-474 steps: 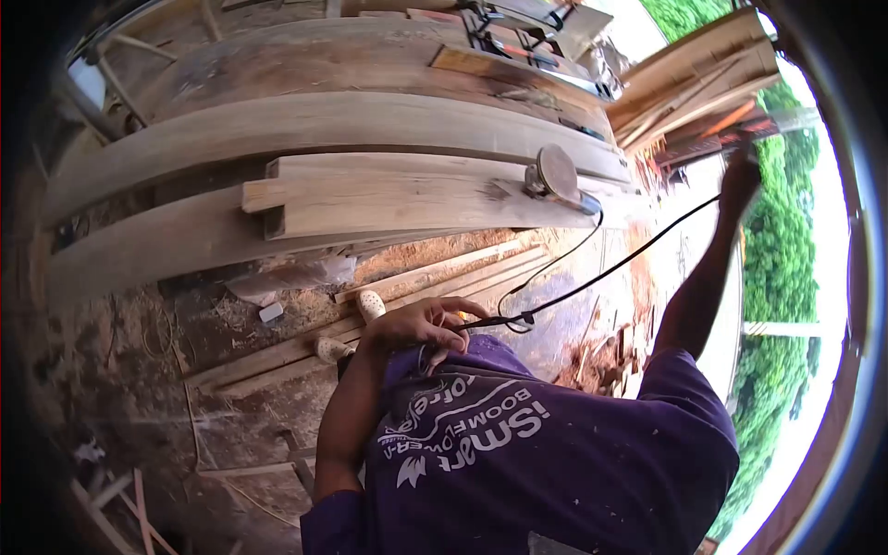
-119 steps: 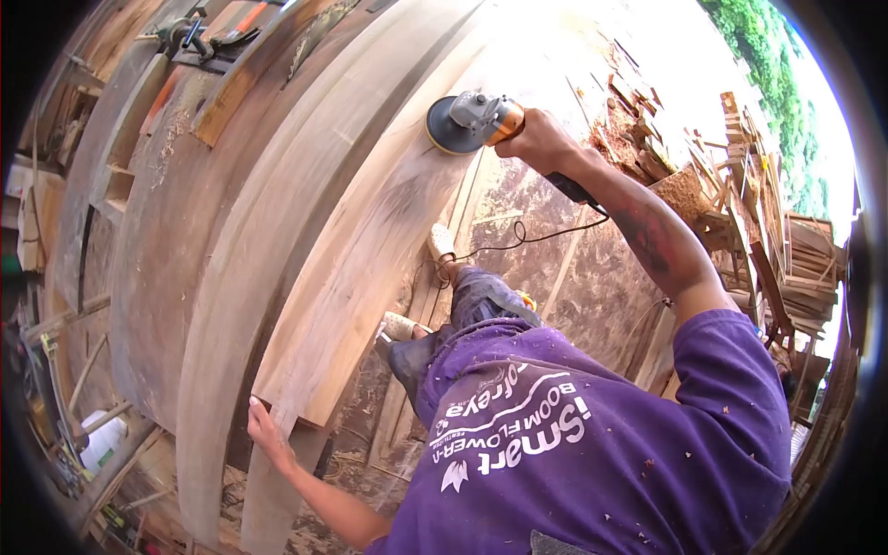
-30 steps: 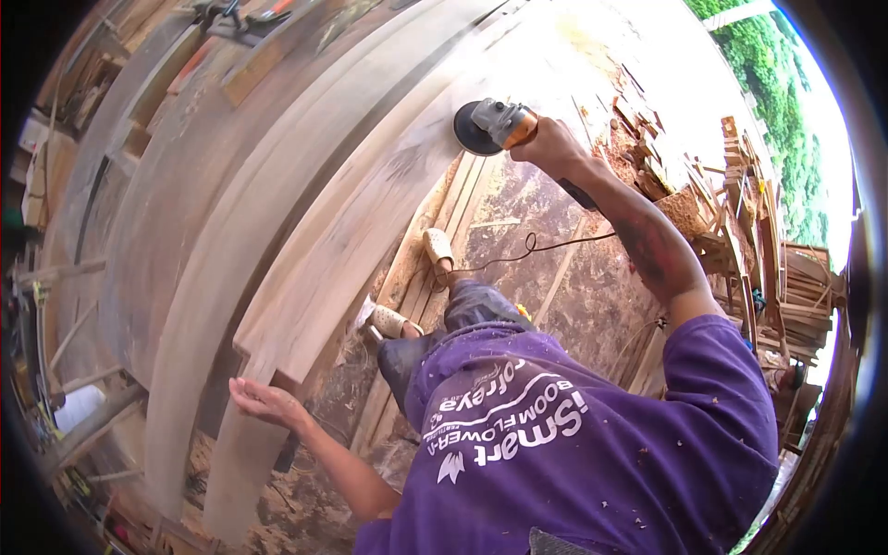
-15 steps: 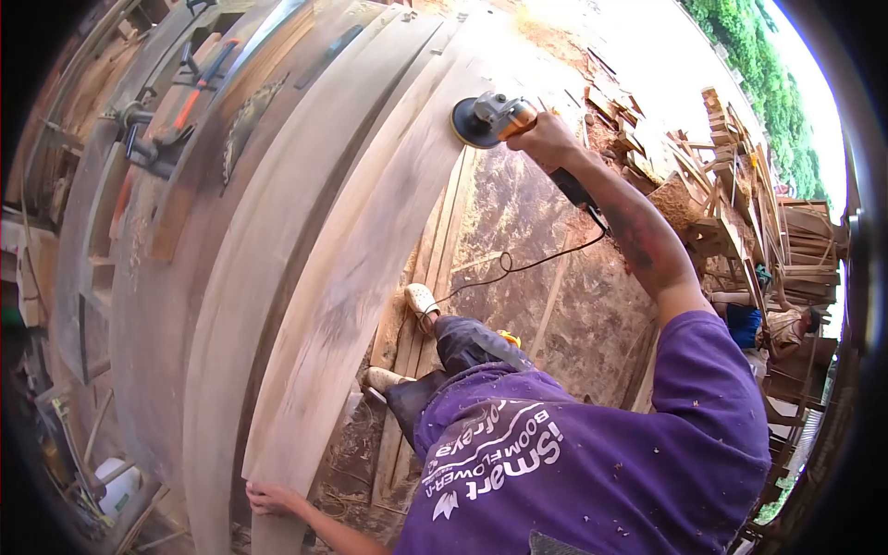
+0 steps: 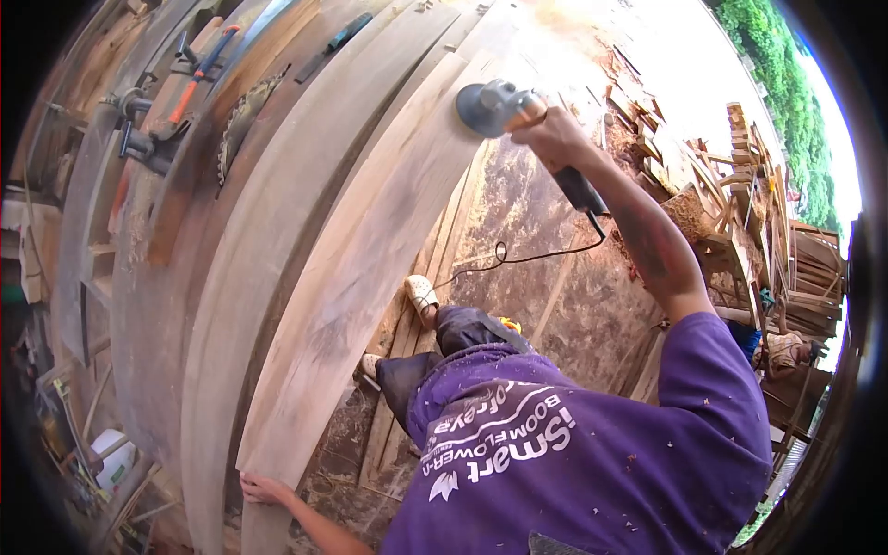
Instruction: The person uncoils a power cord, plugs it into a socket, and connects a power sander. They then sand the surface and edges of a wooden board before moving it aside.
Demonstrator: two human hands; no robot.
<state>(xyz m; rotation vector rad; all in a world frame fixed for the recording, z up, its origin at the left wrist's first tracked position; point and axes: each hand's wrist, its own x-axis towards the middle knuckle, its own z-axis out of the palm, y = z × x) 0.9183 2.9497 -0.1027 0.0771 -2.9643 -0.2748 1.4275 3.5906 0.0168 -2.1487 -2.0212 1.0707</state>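
At the upper middle, my right hand (image 5: 553,137) is wrapped round an angle grinder (image 5: 499,106) with a round disc. The disc lies against the face and right edge of a long, pale wooden plank (image 5: 347,277), near its far end. A black cord (image 5: 518,260) hangs from the grinder's rear. At the plank's near lower end, my left hand (image 5: 265,488) grips its corner, fingers over the edge and partly hidden. Dark grain marks show along the plank's middle.
More curved boards (image 5: 250,259) lie alongside, left. Clamps (image 5: 148,143) and a blue-handled tool (image 5: 347,33) sit upper left. Scrap wood (image 5: 740,185) is piled right, near another person (image 5: 782,351). My shoe (image 5: 421,291) stands on the dusty floor, close to the cord.
The grinder has shifted slightly up and right, and its disc looks more blurred. The view has moved a little. My left hand remains at the plank's near end.
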